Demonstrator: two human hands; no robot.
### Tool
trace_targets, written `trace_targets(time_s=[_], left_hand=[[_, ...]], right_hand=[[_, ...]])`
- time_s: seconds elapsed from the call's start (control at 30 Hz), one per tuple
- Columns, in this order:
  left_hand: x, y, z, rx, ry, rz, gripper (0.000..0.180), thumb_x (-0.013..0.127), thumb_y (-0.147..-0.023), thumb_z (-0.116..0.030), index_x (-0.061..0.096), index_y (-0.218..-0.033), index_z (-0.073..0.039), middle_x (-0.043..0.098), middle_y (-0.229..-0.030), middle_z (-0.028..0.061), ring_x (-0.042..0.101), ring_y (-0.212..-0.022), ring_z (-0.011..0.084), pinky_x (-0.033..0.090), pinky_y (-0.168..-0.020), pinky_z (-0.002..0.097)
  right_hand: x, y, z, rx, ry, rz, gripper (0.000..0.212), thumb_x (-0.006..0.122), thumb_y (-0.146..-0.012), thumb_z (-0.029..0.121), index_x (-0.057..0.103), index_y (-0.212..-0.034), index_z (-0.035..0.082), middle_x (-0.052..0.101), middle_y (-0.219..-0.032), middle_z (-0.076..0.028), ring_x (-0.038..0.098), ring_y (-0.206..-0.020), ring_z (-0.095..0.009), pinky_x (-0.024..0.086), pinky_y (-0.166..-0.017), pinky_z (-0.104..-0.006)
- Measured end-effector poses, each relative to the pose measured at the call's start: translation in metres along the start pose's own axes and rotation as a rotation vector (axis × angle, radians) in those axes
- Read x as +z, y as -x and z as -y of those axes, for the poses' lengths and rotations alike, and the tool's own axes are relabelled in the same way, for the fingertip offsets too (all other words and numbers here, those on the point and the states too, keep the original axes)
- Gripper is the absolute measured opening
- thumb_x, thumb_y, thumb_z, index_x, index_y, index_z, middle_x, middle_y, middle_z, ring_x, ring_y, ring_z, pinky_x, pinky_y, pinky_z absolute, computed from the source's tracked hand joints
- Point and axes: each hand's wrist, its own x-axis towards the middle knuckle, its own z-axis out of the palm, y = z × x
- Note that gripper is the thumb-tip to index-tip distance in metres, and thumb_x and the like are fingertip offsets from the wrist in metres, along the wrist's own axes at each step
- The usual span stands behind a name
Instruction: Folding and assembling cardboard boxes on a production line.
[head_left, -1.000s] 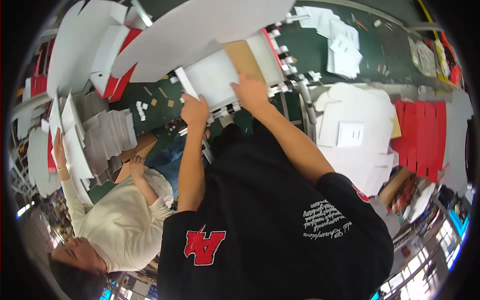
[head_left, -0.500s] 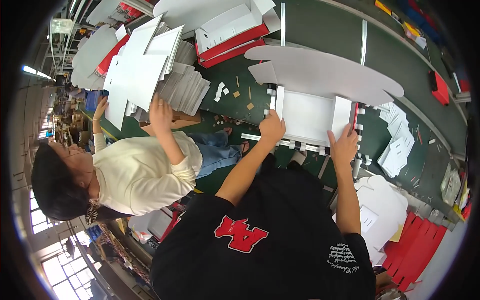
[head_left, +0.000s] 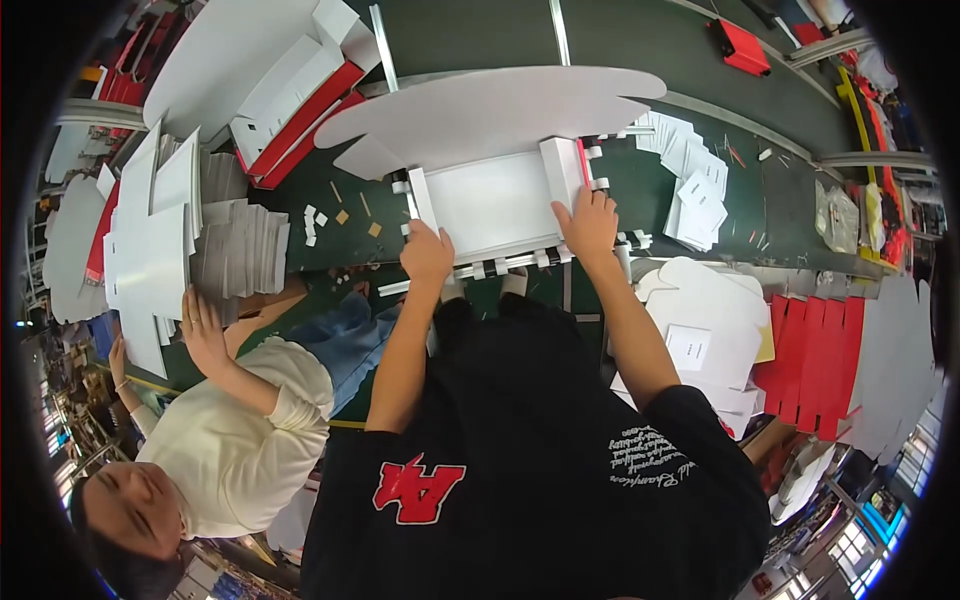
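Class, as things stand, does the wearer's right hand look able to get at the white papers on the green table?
Probably yes: the right hand is at the right end of the white box, and the white papers lie uncovered farther right, with seemingly just some white rollers between.

Plain white inside the open rectangular cardboard box (head_left: pixel 490 205), upper centre; solid red on the flat cardboard strips (head_left: pixel 810 350), right.

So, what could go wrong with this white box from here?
The large flap rises beyond the white box with neither hand on it, so it might flop over. The left hand and right hand are at opposite ends; uneven pressure could skew the side walls. The loose white sheets fanned out at right might get knocked.
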Motion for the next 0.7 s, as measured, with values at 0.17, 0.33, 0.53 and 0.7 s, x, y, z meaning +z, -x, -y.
trace_targets(time_s=[0.17,0.33,0.53,0.7], left_hand=[[-0.008,0.008,0.002,-0.088,0.035,0.079,0.046,0.055,-0.084,-0.033,0.04,-0.103,0.006,0.062,-0.08,0.0168,0.065,-0.069,0.0322,0.053,-0.061,0.0414],[-0.014,0.006,-0.007,-0.147,0.122,0.167,0.044,0.056,-0.083,-0.034,0.039,-0.101,0.002,0.061,-0.09,0.0182,0.065,-0.075,0.0323,0.053,-0.066,0.0412],[-0.008,0.01,0.0,-0.096,0.143,0.035,0.042,0.06,-0.081,-0.03,0.039,-0.098,0.001,0.058,-0.082,0.0155,0.064,-0.069,0.0287,0.053,-0.061,0.0361],[-0.002,0.009,0.004,-0.093,0.136,-0.001,0.041,0.058,-0.082,-0.031,0.039,-0.099,0.002,0.059,-0.081,0.0166,0.064,-0.067,0.0299,0.053,-0.058,0.0374]], right_hand=[[-0.003,0.007,0.02,0.067,-0.083,0.061,0.069,0.072,-0.07,0.04,0.042,-0.116,-0.002,0.049,-0.099,-0.023,0.048,-0.095,-0.039,0.043,-0.076,-0.0481],[-0.01,0.013,0.018,0.209,-0.093,0.078,0.08,0.076,-0.065,0.031,0.033,-0.127,0.003,0.045,-0.114,-0.029,0.047,-0.104,-0.043,0.043,-0.085,-0.0478],[-0.008,0.008,0.008,0.178,-0.107,0.032,0.082,0.074,-0.065,0.032,0.031,-0.129,0.002,0.043,-0.114,-0.029,0.047,-0.104,-0.045,0.042,-0.088,-0.0487],[-0.011,-0.002,-0.004,0.315,-0.134,0.133,0.093,0.077,-0.06,0.04,0.033,-0.131,-0.001,0.045,-0.116,-0.027,0.047,-0.107,-0.042,0.041,-0.09,-0.0472]])
